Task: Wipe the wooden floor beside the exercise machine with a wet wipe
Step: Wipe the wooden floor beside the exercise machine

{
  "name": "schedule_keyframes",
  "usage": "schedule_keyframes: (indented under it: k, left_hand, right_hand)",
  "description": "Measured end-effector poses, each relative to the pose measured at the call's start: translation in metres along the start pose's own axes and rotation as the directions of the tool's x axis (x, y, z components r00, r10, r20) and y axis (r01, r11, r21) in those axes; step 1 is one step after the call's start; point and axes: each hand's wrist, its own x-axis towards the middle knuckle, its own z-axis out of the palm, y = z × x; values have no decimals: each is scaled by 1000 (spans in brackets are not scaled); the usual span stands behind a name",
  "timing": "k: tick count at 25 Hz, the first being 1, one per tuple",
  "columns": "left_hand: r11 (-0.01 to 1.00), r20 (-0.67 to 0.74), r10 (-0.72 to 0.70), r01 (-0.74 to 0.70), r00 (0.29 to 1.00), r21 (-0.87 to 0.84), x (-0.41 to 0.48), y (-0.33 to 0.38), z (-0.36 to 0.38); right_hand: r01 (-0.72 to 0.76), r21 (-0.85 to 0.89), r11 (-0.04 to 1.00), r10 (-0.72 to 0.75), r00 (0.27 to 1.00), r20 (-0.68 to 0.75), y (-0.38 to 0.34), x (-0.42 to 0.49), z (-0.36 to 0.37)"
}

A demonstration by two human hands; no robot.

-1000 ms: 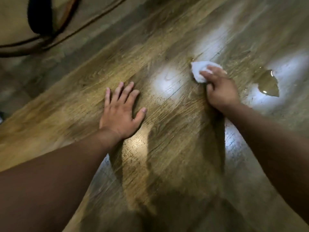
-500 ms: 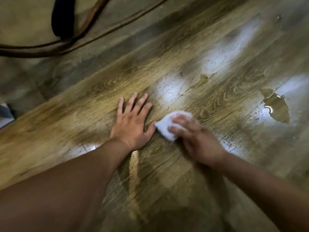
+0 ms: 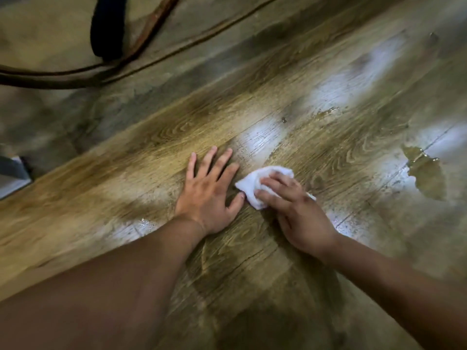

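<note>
Left hand [image 3: 209, 197]: flat on wooden floor [image 3: 151, 137], fingers spread
Right hand [image 3: 302, 219]: curled fingers gripping crumpled wet wipe [image 3: 254, 184], centre frame
Puddle [image 3: 427, 176]: right edge

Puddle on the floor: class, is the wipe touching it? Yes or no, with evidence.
No; the wipe lies under the right hand, with bare floor between it and the puddle further right.

One head-worn wide-angle view looks steeply down and forward, close above the wooden floor [image 3: 151, 137], planks running diagonally
</note>
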Motion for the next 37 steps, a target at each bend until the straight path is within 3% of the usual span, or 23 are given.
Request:
schedule_keyframes:
  k: [1, 2, 4, 7, 9, 10, 12, 14, 16, 17, 18, 20, 22, 23, 24, 26, 28, 30, 34, 35, 37]
  left_hand:
    - [1000, 4, 2, -2, 1000, -3, 0, -1, 0]
    - [1000, 9, 0, 0, 1000, -3, 0, -1, -1]
    - [1000, 22, -5, 5, 1000, 5, 0, -1, -1]
    - [1000, 31, -3, 3, 1000, 11, 1, -2, -2]
    - [1000, 34, -3, 2, 999, 27, 1, -2, -2]
    - [1000, 30, -1, 0, 1000, 24, 1, -1, -1]
    - [1000, 3, 10, -10, 1000, -2, 2, 0, 0]
    - [1000, -19, 15, -15, 1000, -14, 2, -2, 3]
    - [999, -13, 32, -32, 999, -5, 1, -1, 3]
    - [999, -6, 32, -32, 999, 3, 2, 0, 3]
    - [1000, 1, 28, -28, 1000, 1, 4, 0, 2]
    - [1000, 14, 21, -21, 1000, -21, 4, -1, 2]
    - [998, 28, 42, -40, 999, -43, 3, -1, -1]
    - [998, 43, 51, -49, 998, -47, 4, 0, -2]
    - [998, 44, 56, -54, 997, -39, 4, 0, -3]
    - [998, 59, 60, -58, 996, -28, 2, -2, -2]
    - [998, 69, 66, -65, 995, -5, 3, 0, -1]
    - [998, 65, 50, -53, 997, 35, 5, 2, -2]
    - [999, 53, 36, -38, 998, 36, 3, 2, 0]
    - [999, 43, 30, -31, 999, 34, 2, 2, 0]
    - [1000, 4, 15, -15, 1000, 24, 1, -2, 1]
  right_hand:
    - [115, -22, 993, -114, 992, 49, 13, -2, -6]
    - [128, -70, 989, -125, 991, 56, 37, 6, -16]
    - [-111, -133, 985, 104, 993, -55, 88, 37, -36]
    - [-511, -35, 859, 492, 842, -222, 141, 80, -58]
    - [-657, 28, 753, 640, 722, -264, 126, 103, -50]
    - [-671, 36, 741, 657, 712, -248, 107, 110, -43]
    - [-498, 29, 867, 497, 858, -129, 55, 110, -19]
    - [-163, 22, 986, 162, 986, 42, 5, 89, 4]
    - [77, -24, 997, -74, 991, 111, 21, 88, -13]
    - [15, -76, 997, -8, 997, 83, 46, 99, -27]
    - [-185, -129, 974, 192, 980, 48, 71, 113, -42]
    - [-590, -75, 804, 585, 807, -76, 112, 142, -70]
    - [-748, 11, 663, 744, 658, -119, 104, 159, -70]
    - [-750, 10, 662, 748, 659, -84, 84, 160, -60]
    - [-685, 26, 728, 686, 728, -5, 56, 157, -51]
    - [-392, 45, 919, 378, 907, 186, 13, 138, -36]
    - [-170, 15, 985, 158, 940, 302, 28, 133, -55]
    - [-291, -67, 954, 298, 916, 267, 78, 148, -73]
    - [-536, -42, 843, 535, 844, -32, 128, 186, -75]
    - [-531, -49, 846, 530, 848, -30, 114, 192, -62]
    - [-286, -4, 958, 286, 958, 29, 70, 199, -31]
